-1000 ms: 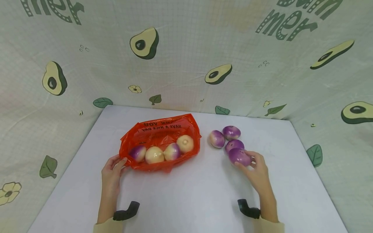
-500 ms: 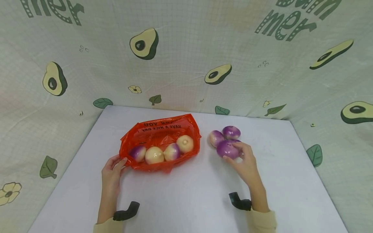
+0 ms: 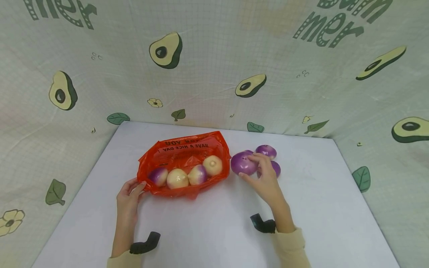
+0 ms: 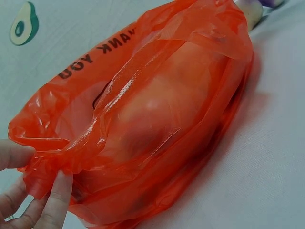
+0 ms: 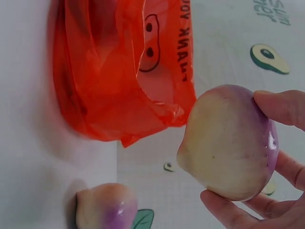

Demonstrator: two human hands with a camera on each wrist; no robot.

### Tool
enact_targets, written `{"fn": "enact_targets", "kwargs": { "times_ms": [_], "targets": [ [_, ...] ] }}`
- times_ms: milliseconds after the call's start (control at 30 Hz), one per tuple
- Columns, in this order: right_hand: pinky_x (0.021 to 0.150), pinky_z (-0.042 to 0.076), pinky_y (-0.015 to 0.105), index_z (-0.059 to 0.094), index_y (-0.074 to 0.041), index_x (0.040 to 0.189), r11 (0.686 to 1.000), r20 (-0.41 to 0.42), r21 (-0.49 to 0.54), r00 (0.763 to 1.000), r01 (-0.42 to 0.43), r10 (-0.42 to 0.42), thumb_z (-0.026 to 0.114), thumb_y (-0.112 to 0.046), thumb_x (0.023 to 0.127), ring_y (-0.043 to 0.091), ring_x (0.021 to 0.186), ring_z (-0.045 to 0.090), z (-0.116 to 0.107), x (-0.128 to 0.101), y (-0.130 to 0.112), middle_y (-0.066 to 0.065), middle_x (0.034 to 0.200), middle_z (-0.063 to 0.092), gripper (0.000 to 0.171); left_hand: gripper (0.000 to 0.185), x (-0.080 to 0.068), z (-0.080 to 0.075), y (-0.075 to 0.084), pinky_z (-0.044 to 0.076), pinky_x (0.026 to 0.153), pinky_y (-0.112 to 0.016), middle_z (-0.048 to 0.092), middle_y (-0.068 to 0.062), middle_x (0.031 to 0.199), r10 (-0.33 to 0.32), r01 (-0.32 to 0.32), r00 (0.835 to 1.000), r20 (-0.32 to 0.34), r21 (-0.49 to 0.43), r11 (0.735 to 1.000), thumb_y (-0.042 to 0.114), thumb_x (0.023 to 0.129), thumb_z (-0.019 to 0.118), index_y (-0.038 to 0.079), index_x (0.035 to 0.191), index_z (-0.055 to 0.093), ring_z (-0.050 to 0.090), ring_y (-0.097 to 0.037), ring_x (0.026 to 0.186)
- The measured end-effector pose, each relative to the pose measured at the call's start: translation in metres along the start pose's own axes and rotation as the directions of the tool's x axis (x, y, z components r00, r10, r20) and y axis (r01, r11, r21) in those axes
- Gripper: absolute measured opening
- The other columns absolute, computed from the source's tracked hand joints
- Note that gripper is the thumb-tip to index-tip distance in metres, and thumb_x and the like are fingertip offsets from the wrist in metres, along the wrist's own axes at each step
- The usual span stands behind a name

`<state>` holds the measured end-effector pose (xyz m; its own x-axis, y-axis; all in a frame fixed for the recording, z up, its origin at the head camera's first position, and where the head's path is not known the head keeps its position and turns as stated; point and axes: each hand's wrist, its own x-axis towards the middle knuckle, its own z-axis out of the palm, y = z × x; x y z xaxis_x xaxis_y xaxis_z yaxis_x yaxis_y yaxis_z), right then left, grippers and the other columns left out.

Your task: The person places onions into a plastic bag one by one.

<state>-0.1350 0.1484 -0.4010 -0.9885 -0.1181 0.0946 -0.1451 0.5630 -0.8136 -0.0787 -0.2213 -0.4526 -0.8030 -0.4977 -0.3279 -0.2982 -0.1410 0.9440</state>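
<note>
A red plastic bag [image 3: 182, 191] lies with its mouth held wide, several purple-and-white turnips [image 3: 177, 178] inside it. At the bag's left corner my left hand [image 3: 128, 197] pinches the rim between thumb and fingers; the left wrist view shows the gathered plastic [image 4: 43, 174] there. My right hand [image 3: 266, 182] grips another turnip [image 3: 242, 163] by its purple side, raised just right of the bag's right edge. In the right wrist view this turnip [image 5: 224, 143] has its pale, pointed end toward the bag [image 5: 105, 86].
Two turnips lie behind my right hand, a rear one [image 3: 266, 151] and a nearer one [image 3: 276, 168] partly covered by the fingers. A third is mostly hidden behind the held turnip. The white table [image 3: 201, 230] meets an avocado-print cloth [image 3: 207, 74] at the back.
My right hand has carried its turnip leftward and slightly away from me, from over the loose turnips to beside the bag. My left hand and the bag have stayed put.
</note>
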Motion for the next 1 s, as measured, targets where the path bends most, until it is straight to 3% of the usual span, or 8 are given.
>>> {"fn": "enact_targets", "kwargs": {
  "times_ms": [167,433,733,1000],
  "targets": [
    [0.099,0.041,0.055,0.047,-0.018,0.130,0.999,0.012,-0.040,0.999,0.034,-0.034,0.075,-0.029,0.078,0.027,0.131,0.035,0.008,0.005,-0.012,0.005,0.141,0.037,0.060,0.037,0.000,0.001,0.000,0.052,0.076,-0.013,0.054,0.007,0.104,0.004,-0.004,1.000,0.000,0.006,1.000,0.029,0.090,0.061,0.012,0.120,0.050,0.059,-0.001,0.084],
    [0.102,0.040,0.051,0.050,-0.019,0.127,0.998,0.056,-0.020,0.996,0.065,-0.064,0.074,-0.029,0.078,0.025,0.131,0.037,0.023,0.013,-0.029,0.003,0.140,0.038,0.055,0.037,0.000,0.000,0.000,0.052,0.078,-0.014,0.052,0.006,0.107,-0.002,0.002,1.000,0.001,0.017,1.000,0.029,0.090,0.061,0.013,0.121,0.050,0.059,0.000,0.084],
    [0.101,0.040,0.052,0.050,-0.015,0.125,0.980,0.123,-0.091,0.979,0.175,-0.164,0.072,-0.028,0.081,0.029,0.130,0.038,0.042,0.023,-0.037,0.007,0.140,0.039,0.051,0.037,-0.001,0.000,0.002,0.052,0.077,-0.014,0.053,0.007,0.104,-0.014,0.014,1.000,0.002,-0.010,1.000,0.029,0.089,0.062,0.012,0.120,0.050,0.059,0.000,0.084],
    [0.101,0.041,0.050,0.049,-0.014,0.126,0.971,0.172,-0.157,0.973,0.179,-0.152,0.071,-0.027,0.082,0.030,0.131,0.038,0.055,0.034,-0.043,0.009,0.140,0.037,0.051,0.038,-0.001,0.000,0.001,0.051,0.078,-0.013,0.051,0.005,0.108,-0.014,0.014,1.000,0.001,0.011,1.000,0.030,0.090,0.061,0.013,0.121,0.049,0.058,0.000,0.086]
  ]
}}
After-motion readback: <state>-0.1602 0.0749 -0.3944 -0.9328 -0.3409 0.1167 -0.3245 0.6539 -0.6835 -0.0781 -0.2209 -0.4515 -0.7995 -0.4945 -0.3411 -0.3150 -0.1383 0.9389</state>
